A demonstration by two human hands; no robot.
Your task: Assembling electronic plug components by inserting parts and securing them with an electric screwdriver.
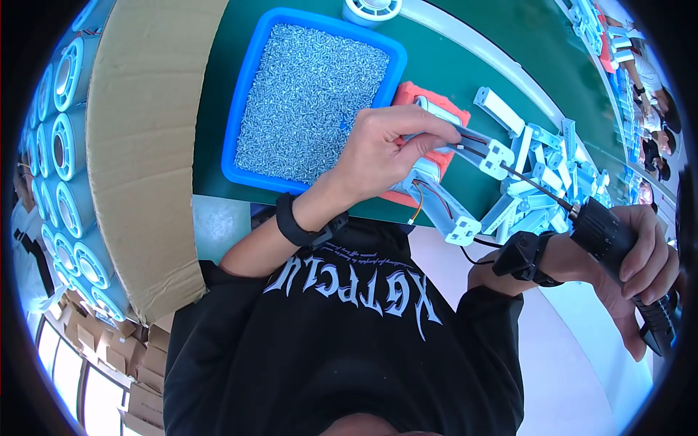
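Note:
My left hand (396,149) reaches over the blue tray's edge, thumb and fingers pinched on the thin wires (474,152) of a long pale housing with a white end cap (499,158). In my right hand (643,269) is a black electric screwdriver (605,229), its long bit meeting that end cap. A second pale housing (438,206) lies beside it, nearer me, with a loose coloured cable and plug (414,211). Both housings rest at the red holder (407,93), partly hidden by my left hand.
A blue tray (240,120) full of small silvery screws stands on the green table (218,94). Several pale housings (538,171) are heaped at the right. Cardboard (149,145) and stacked round units (67,145) line the left. A round white part (372,10) stands behind the tray. Other people work far right.

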